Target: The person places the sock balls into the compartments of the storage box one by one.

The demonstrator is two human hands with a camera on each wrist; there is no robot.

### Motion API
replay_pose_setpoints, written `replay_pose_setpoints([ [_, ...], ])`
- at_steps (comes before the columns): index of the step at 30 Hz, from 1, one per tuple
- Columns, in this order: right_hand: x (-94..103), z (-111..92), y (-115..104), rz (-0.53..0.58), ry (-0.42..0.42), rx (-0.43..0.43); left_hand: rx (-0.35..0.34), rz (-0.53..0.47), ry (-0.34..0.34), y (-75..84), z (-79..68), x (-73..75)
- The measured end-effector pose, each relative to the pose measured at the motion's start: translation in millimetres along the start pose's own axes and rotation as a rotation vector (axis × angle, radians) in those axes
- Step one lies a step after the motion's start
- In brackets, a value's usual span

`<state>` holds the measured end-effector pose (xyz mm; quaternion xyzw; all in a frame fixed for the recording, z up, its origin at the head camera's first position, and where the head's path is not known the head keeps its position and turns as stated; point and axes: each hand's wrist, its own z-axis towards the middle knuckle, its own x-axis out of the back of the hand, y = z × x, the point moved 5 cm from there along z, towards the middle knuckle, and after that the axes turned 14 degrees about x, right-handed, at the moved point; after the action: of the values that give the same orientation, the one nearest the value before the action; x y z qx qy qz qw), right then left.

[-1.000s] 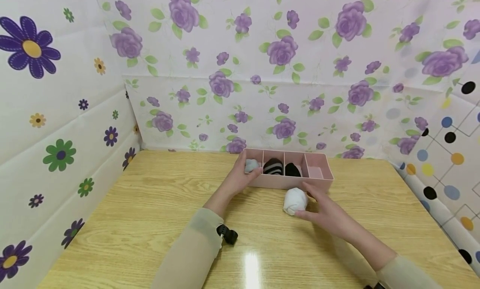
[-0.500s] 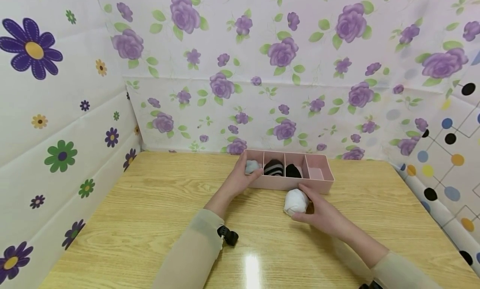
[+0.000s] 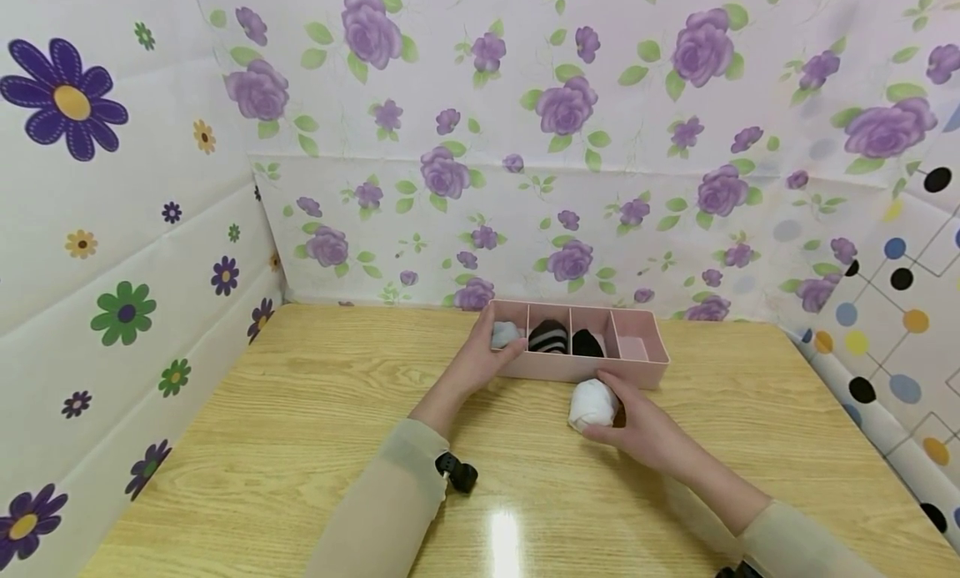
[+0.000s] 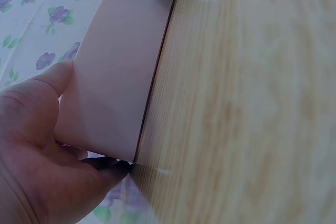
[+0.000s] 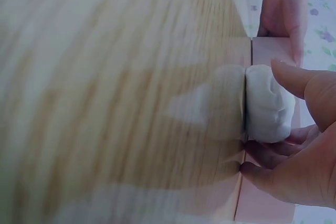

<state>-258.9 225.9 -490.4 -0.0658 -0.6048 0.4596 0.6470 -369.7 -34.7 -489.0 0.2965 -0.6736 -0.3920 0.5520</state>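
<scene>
A long pink divided box (image 3: 570, 367) stands near the back of the table. My left hand (image 3: 480, 354) grips its left end, thumb at the front and fingers round the end wall. From left to right its compartments hold a light blue roll (image 3: 504, 334), a dark roll with grey stripes (image 3: 548, 337) and a black roll (image 3: 587, 343); the rightmost shows its pink floor. Just in front of the box, my right hand (image 3: 645, 419) holds a white rolled-up sock (image 3: 592, 404) between thumb and fingers. In the right wrist view, the fingertips (image 5: 252, 170) reach down to the table.
The pale wooden table (image 3: 300, 453) runs up to a flowered back sheet (image 3: 420, 253). Patterned sheets also stand at both sides. A strap with a black device (image 3: 455, 471) sits on the left wrist.
My right hand has moved slightly left, and its thumb and fingers have come in closer round the white sock. The left hand stays on the box end.
</scene>
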Motion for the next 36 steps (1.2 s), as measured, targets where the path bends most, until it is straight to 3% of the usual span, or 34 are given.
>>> replay_pose_setpoints([
  [10, 1.7, 0.8, 1.2, -0.062, 0.034, 0.010, 0.009, -0.005, -0.004, -1.0, -0.3, -0.5],
  [36, 4.0, 3.1, 3.8, -0.097, 0.065, 0.019, 0.011, -0.005, -0.013, 2.8, -5.1, 0.7],
])
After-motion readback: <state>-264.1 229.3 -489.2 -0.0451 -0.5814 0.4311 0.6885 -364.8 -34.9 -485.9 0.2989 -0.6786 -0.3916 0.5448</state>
